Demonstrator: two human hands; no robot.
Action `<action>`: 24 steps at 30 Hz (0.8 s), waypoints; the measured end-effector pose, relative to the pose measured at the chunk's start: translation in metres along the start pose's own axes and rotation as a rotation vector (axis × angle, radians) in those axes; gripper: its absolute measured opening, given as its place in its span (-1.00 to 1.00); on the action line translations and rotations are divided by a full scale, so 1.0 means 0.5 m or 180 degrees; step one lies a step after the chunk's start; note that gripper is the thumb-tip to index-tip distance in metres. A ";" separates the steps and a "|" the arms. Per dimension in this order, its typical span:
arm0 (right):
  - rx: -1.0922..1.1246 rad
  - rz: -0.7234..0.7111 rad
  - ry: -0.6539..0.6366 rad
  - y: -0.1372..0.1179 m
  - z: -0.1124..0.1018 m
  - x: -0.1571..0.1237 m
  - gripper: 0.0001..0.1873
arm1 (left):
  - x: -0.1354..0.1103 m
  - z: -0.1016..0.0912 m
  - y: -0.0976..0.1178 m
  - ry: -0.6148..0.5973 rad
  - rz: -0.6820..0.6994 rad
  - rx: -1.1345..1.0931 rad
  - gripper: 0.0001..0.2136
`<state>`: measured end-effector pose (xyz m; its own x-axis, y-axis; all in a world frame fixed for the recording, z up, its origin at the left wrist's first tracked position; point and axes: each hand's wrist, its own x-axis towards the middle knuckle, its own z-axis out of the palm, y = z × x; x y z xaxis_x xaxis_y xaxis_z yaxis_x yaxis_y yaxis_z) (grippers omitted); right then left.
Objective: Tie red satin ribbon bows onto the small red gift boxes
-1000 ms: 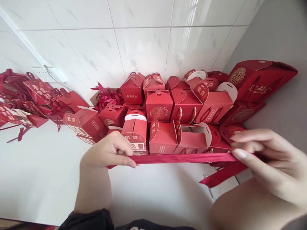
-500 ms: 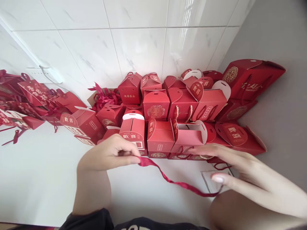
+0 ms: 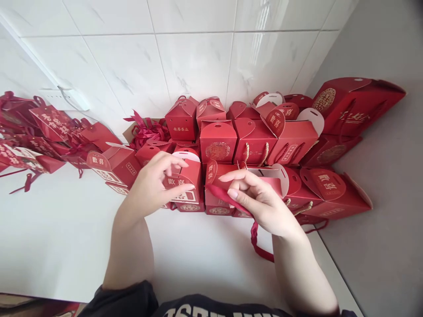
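Note:
A dark red ribbon (image 3: 257, 246) is pinched in my right hand (image 3: 261, 200), between thumb and fingers. One end pokes out toward the left and the rest hangs below the palm. My left hand (image 3: 153, 182) is raised with thumb and fingers apart, holding nothing, in front of a red gift box (image 3: 187, 174) with a white-edged flap. Behind my right hand, an opened red box (image 3: 272, 181) is partly hidden. Beside it stands another red box (image 3: 220, 171) with gold lettering.
Stacked red gift boxes (image 3: 218, 141) line the tiled wall (image 3: 194, 66). A heap of ribbons (image 3: 148, 132) lies behind them. More red boxes (image 3: 49, 123) sit at the left below a power strip (image 3: 62, 99). A grey wall (image 3: 380, 176) bounds the white table (image 3: 66, 237) on the right.
My left hand has let go of the ribbon end and opened. My right hand has moved left and up, now pinching the ribbon, which was stretched between both hands.

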<state>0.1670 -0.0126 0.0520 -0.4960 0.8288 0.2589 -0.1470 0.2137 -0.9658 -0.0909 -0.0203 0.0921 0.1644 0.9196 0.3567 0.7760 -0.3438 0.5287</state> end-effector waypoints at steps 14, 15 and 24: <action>-0.0101 -0.0313 0.0538 -0.043 -0.051 -0.041 -0.89 | -0.023 -0.007 0.025 0.1608 0.0182 -0.0324 -0.92; -0.0086 -0.0288 0.0509 -0.046 -0.055 -0.048 -0.90 | -0.041 -0.010 0.046 0.1831 0.0350 -0.0235 -0.95; -0.0102 0.0136 0.0125 -0.023 -0.046 -0.082 -0.80 | -0.201 0.162 0.056 0.0855 0.0982 0.0943 -0.93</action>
<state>0.2088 -0.0372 0.0520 -0.4671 0.8571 0.2174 -0.0987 0.1937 -0.9761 -0.0364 -0.1069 0.0087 0.2812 0.6889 0.6681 0.8619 -0.4874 0.1399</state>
